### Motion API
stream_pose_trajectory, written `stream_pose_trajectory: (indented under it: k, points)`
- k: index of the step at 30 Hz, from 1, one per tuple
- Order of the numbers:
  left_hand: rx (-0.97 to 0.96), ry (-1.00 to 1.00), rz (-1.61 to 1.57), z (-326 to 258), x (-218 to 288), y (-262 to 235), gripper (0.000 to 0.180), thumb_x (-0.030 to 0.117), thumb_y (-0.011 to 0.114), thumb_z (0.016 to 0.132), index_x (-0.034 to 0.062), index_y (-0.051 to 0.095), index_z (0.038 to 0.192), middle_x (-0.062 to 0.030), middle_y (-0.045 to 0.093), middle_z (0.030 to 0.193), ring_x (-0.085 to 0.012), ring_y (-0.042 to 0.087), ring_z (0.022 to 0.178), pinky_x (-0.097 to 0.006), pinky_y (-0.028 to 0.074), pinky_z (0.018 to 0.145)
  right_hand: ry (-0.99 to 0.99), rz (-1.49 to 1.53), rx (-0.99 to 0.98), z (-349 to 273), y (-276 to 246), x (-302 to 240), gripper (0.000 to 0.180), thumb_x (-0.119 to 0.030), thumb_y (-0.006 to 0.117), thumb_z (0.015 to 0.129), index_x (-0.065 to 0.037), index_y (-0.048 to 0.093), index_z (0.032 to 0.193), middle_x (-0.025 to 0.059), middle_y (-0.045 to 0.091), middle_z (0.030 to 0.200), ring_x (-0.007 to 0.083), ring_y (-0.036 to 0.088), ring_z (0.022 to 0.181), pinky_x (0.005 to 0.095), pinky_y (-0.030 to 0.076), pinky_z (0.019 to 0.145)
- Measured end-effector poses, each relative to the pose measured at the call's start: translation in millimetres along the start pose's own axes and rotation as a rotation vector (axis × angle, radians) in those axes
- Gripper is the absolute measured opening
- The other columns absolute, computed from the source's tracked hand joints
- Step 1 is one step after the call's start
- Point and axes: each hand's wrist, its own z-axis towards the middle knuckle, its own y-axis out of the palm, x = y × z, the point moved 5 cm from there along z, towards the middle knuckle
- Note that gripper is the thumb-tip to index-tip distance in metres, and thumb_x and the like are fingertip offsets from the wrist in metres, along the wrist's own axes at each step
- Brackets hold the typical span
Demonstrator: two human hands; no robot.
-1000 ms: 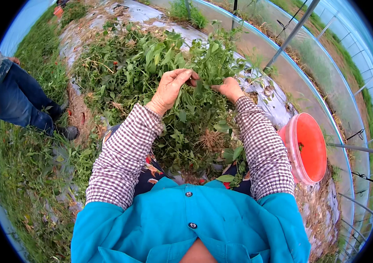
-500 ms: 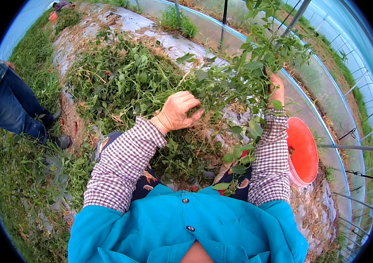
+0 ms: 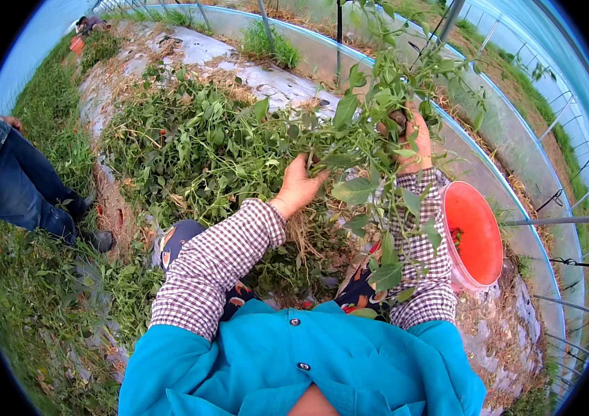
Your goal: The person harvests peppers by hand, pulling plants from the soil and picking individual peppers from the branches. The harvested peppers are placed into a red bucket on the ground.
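An uprooted leafy green plant (image 3: pixel 353 156) stretches across in front of me, its pale roots (image 3: pixel 301 236) hanging below my left hand. My left hand (image 3: pixel 299 184) is closed round the plant's stem near the root end. Up among the leafy branches at the right is my right hand (image 3: pixel 416 142), with curled, soil-darkened fingertips on the plant; leaves partly hide what they pinch. Beside my right forearm stands a red bucket (image 3: pixel 478 232) with some small green and red pieces low inside. Several leaves hang over my right sleeve.
A large heap of pulled plants (image 3: pixel 197 132) lies ahead on the plastic-covered bed (image 3: pixel 267 73). At left stands a person in jeans (image 3: pixel 31 173); another person (image 3: pixel 90 26) is far off at upper left. Metal poles (image 3: pixel 558 220) and a clear plastic wall (image 3: pixel 516 139) run along the right.
My left hand has moved slightly right and turned, with its fingers now round the stem. My right hand has shifted a little left and its fingers show more among the leaves.
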Motion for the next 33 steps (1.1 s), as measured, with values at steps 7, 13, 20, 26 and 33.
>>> stream_pose_trajectory:
  k: [7, 13, 20, 26, 33]
  points:
    - [0.016, -0.073, -0.138, 37, 69, -95, 0.027, 0.009, 0.058, 0.079, -0.0019, 0.049, 0.102, -0.0067, 0.057, 0.096, -0.0120, 0.053, 0.084, -0.025, 0.043, 0.075, -0.216, 0.297, -0.009, 4, -7, -25, 0.041, -0.038, 0.049, 0.083, -0.006, 0.048, 0.108, -0.0038, 0.037, 0.055, 0.0066, 0.030, 0.042, 0.0216, 0.026, 0.039]
    - [0.140, -0.106, -0.228, 44, 131, -167, 0.021, 0.011, 0.057, 0.080, -0.0009, 0.052, 0.096, -0.0050, 0.058, 0.083, -0.0102, 0.055, 0.071, -0.024, 0.048, 0.059, -0.098, 0.409, 0.131, 15, -15, 2, 0.022, -0.025, 0.048, 0.085, -0.005, 0.050, 0.093, -0.0044, 0.030, 0.053, 0.0074, 0.025, 0.042, 0.0219, 0.021, 0.039]
    - [0.169, -0.125, -0.148, 32, 211, -213, 0.033, 0.014, 0.055, 0.081, -0.0031, 0.042, 0.106, -0.0096, 0.056, 0.088, -0.0139, 0.057, 0.068, -0.024, 0.048, 0.050, 0.128, -0.005, -0.089, 17, 20, 37, 0.022, -0.012, 0.047, 0.084, -0.001, 0.049, 0.103, -0.0023, 0.040, 0.065, 0.0058, 0.032, 0.048, 0.0181, 0.025, 0.039]
    - [0.275, -0.146, -0.187, 0, 240, -192, 0.034, 0.014, 0.057, 0.080, -0.0036, 0.039, 0.104, -0.0098, 0.056, 0.083, -0.0137, 0.056, 0.062, -0.024, 0.046, 0.044, 0.238, -0.515, -0.234, 7, 60, 101, 0.025, -0.010, 0.049, 0.083, 0.000, 0.053, 0.105, 0.0034, 0.055, 0.080, 0.0081, 0.047, 0.057, 0.0215, 0.039, 0.046]
    - [0.095, -0.211, -0.190, -41, 272, -169, 0.020, 0.014, 0.056, 0.080, 0.0002, 0.048, 0.093, -0.0070, 0.057, 0.077, -0.0128, 0.054, 0.056, -0.025, 0.045, 0.044, -0.319, -1.677, -0.351, 7, 64, 130, 0.045, 0.002, 0.045, 0.071, -0.005, 0.045, 0.116, 0.0131, 0.041, 0.121, 0.0287, 0.054, 0.094, 0.0351, 0.045, 0.079]
